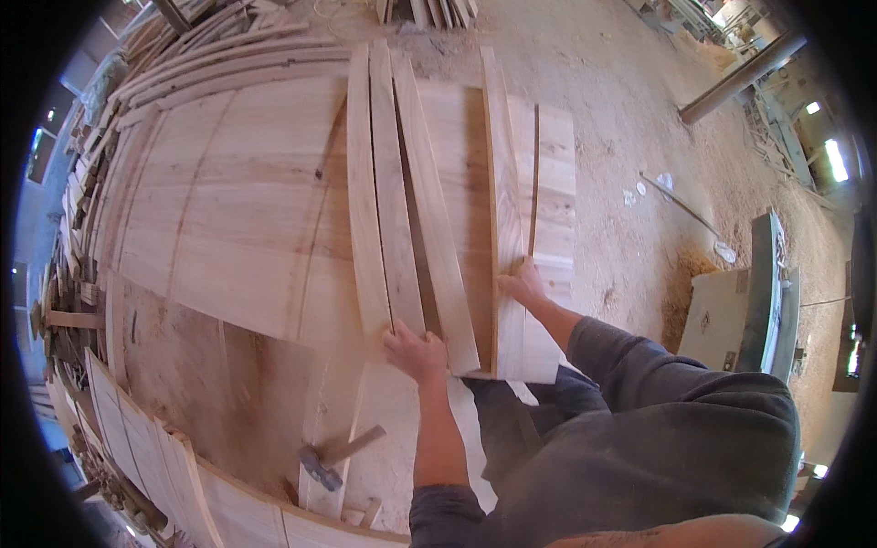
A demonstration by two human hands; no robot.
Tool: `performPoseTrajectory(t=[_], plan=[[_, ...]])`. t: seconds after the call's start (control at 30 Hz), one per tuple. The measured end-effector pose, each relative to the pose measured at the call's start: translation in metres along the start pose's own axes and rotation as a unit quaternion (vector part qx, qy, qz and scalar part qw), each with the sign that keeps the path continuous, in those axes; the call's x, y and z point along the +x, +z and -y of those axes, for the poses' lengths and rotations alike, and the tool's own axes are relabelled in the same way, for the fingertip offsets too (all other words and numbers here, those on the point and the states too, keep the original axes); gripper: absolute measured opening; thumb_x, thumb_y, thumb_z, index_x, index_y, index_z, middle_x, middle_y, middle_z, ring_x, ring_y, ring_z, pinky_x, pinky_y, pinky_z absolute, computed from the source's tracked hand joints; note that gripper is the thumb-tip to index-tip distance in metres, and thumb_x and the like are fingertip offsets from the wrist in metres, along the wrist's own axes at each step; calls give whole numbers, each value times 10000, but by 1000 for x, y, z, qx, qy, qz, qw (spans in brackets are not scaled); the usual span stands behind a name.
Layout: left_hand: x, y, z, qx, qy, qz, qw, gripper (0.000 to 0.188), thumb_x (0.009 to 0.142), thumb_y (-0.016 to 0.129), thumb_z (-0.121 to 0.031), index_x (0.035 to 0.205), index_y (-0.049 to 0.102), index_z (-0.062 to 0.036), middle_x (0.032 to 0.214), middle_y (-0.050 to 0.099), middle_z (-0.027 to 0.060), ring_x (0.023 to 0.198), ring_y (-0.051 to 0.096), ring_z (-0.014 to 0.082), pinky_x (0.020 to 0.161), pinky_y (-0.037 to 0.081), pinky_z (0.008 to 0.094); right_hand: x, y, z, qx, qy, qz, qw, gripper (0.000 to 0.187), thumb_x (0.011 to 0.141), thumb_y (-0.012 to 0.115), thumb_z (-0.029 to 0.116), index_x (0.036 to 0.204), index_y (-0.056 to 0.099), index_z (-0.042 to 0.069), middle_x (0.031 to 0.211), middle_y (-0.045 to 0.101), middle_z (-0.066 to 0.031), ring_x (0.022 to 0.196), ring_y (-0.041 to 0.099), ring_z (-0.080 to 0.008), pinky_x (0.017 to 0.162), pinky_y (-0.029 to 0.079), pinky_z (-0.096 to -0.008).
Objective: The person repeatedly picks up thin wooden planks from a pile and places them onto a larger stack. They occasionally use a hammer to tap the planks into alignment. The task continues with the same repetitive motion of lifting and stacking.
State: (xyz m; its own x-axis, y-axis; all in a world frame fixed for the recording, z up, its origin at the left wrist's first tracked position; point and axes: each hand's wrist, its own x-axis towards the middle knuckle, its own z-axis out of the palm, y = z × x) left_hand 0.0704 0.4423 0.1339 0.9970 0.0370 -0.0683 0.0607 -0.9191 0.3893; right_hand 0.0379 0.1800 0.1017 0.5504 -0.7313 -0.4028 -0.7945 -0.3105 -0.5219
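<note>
Three long pale wooden boards lie side by side across a wide wooden panel (237,201): a left board (362,183), a middle board (393,201) and a slanted right one (429,201). My left hand (416,352) is closed on the near end of the middle board, its fingers by the seam with the left board. Farther right, a separate wooden board (503,173) runs lengthwise, its left edge raised in view. My right hand (524,284) grips that board along its near part, thumb and fingers bent over it. The undersides of both grips are hidden.
A hammer (322,468) lies near the lower middle, beside a long wooden side panel (247,507). Stacked planks (237,68) line the far left. On the dusty floor at right stand a metal box (717,320) and a slanting pole (744,78).
</note>
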Motion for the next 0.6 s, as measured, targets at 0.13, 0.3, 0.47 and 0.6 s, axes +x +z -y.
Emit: performPoseTrajectory(t=[0.13,0.3,0.47,0.6], plan=[[5,-6,-1,66,14,34,997,687,716,778,-239,1310,485,-55,1352,411,204,1231,406,396,1016,356,500,-38,2,18,-18,29,-4,999,984,685,766,300,1418,238,-90,1354,444,-343,1301,433,-451,1062,419,-453],[7,-11,6,69,4,19,997,755,711,797,-224,1356,456,-33,1400,382,203,1249,394,404,1021,350,511,-24,-2,9,-31,59,42,997,1007,664,768,266,1432,212,-73,1249,537,-328,1208,531,-438,1010,466,-448],[-23,24,-2,-68,65,-67,993,652,786,736,-208,1345,485,14,1394,416,268,1305,374,449,1069,319,559,-3,-26,-42,346,94,170,918,722,692,689,148,1338,420,-31,973,647,-185,858,658,-243,708,538,-396],[-65,30,-72,-312,79,149,935,542,852,700,-244,1264,543,71,1274,558,267,1215,511,394,1056,383,474,-4,-35,-75,524,132,222,812,572,699,630,95,1256,520,23,766,603,-26,680,578,-137,612,496,-318]])
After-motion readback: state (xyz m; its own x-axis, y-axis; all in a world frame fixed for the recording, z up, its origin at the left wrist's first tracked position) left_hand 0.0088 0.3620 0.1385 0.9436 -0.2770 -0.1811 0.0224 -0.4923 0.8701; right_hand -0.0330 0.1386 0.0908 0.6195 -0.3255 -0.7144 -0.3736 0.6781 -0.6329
